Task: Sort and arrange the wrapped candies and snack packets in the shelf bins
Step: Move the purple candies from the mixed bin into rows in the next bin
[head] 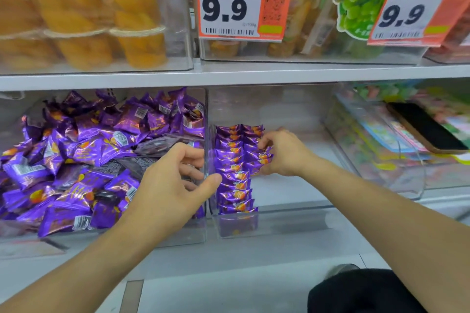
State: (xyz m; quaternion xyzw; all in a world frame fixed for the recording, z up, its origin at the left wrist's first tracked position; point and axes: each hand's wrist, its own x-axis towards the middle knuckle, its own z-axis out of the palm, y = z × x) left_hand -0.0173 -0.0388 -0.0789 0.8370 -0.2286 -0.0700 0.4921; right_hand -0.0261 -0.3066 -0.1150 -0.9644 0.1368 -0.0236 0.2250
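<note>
On the lower shelf a clear bin (162, 241) at the left holds a loose heap of purple wrapped candies (84, 150). The clear middle bin (292, 221) holds two neat rows of the same purple candies (235, 180) along its left wall. My left hand (173, 185) grips the wall between the two bins, fingers in the left bin and thumb in the middle one. My right hand (282, 154) reaches into the middle bin and pinches candies at the near end of the shorter right row.
A black phone (424, 127) lies on colourful packets in the clear right bin (396, 180). The upper shelf carries bins of orange jelly cups (106, 25) and two 9.9 price tags (244, 4). A dark shoe and knee (356, 290) show at the bottom.
</note>
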